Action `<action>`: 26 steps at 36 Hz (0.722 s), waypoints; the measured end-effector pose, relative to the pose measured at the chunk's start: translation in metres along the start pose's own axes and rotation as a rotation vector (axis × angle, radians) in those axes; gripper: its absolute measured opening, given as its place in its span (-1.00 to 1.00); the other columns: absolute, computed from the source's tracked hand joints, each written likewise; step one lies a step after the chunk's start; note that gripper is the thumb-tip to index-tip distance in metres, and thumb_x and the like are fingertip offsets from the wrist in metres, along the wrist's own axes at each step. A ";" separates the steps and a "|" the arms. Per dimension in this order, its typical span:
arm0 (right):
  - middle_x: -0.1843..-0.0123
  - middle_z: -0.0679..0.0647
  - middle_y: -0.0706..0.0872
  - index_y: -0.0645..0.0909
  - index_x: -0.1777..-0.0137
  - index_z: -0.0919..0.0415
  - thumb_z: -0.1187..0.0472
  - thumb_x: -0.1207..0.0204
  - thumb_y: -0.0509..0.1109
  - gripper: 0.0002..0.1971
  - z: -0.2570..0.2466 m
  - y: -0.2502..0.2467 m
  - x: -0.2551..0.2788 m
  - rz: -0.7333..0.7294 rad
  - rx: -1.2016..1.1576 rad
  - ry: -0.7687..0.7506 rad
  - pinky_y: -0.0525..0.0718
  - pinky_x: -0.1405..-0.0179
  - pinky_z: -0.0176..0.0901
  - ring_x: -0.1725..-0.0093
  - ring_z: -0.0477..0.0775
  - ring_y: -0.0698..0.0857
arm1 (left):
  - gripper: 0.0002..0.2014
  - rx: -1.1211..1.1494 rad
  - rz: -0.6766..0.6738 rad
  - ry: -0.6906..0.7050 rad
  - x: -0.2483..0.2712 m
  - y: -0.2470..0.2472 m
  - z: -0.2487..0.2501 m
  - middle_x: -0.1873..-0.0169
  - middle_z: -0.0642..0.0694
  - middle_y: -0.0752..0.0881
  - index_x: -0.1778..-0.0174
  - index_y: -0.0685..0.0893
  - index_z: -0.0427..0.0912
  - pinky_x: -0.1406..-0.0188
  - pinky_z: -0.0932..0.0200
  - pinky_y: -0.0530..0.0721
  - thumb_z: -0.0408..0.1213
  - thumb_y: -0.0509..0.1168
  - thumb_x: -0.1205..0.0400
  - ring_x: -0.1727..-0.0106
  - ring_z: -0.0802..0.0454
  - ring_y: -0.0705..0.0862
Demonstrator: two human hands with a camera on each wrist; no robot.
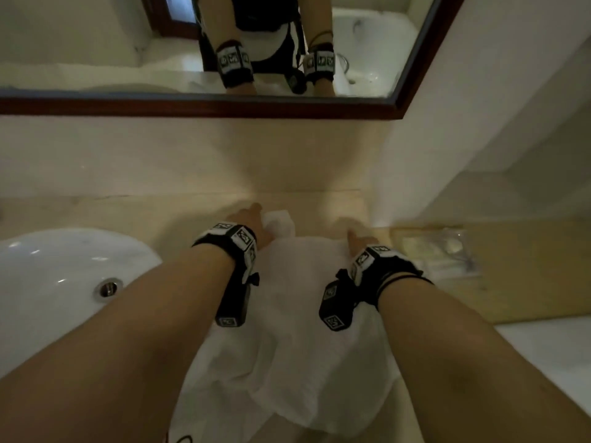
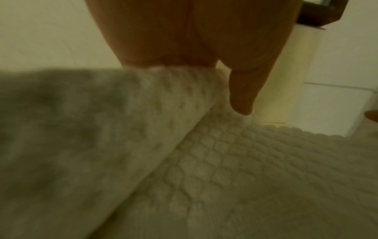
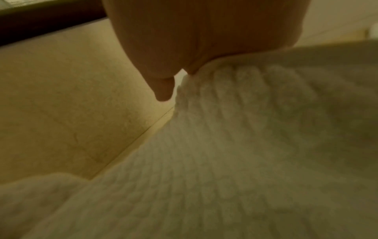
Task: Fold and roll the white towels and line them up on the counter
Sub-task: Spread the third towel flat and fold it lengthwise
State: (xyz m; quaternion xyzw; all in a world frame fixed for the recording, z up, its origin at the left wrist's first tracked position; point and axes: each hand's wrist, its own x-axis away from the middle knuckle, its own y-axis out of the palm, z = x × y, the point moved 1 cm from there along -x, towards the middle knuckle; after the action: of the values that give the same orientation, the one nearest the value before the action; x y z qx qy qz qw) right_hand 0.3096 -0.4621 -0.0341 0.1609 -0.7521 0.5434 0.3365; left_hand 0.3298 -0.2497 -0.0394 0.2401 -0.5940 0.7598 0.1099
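White oval ceramic sink (image 1: pixel 64 270) sits at far left, cut off by the frame edge, metal drain visible. Right of it, the white waffle-textured cotton towel (image 1: pixel 287 330) lies spread on the beige stone counter (image 1: pixel 128 212), its near end hanging over the counter's front edge; surface rumpled, weave clear in the left wrist view (image 2: pixel 235 169), blurred in the right wrist view (image 3: pixel 245 145). Left hand (image 1: pixel 252 223) grips the towel's far left corner, fabric bunched under the fingers (image 2: pixel 243 97). Right hand (image 1: pixel 358 239) pinches the far right corner, cloth gathered at the fingertips (image 3: pixel 163 90). Both palms mostly hidden by black wrist straps. At far right, a clear plastic packet (image 1: pixel 438 254) lies on the counter; contents indistinct. Dark-framed mirror (image 1: pixel 224 105) above.
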 end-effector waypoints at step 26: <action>-0.66 0.16 0.02 0.09 -0.61 -0.01 -0.05 -0.57 0.29 -0.32 0.016 0.032 0.033 0.393 -0.247 -0.187 0.37 -0.50 0.14 -0.59 0.28 0.22 | -0.45 0.064 0.216 -0.231 0.089 -0.012 -0.085 -0.40 -0.29 0.37 -0.48 0.36 -0.11 -0.44 -0.04 0.40 -0.02 0.27 -0.60 -0.40 -0.29 0.43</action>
State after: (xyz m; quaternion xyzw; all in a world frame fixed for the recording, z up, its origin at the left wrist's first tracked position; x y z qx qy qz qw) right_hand 0.2607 -0.4608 -0.0371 0.0188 -0.8575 0.4849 0.1707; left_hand 0.2389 -0.1756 -0.0007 0.2640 -0.6007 0.7530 -0.0492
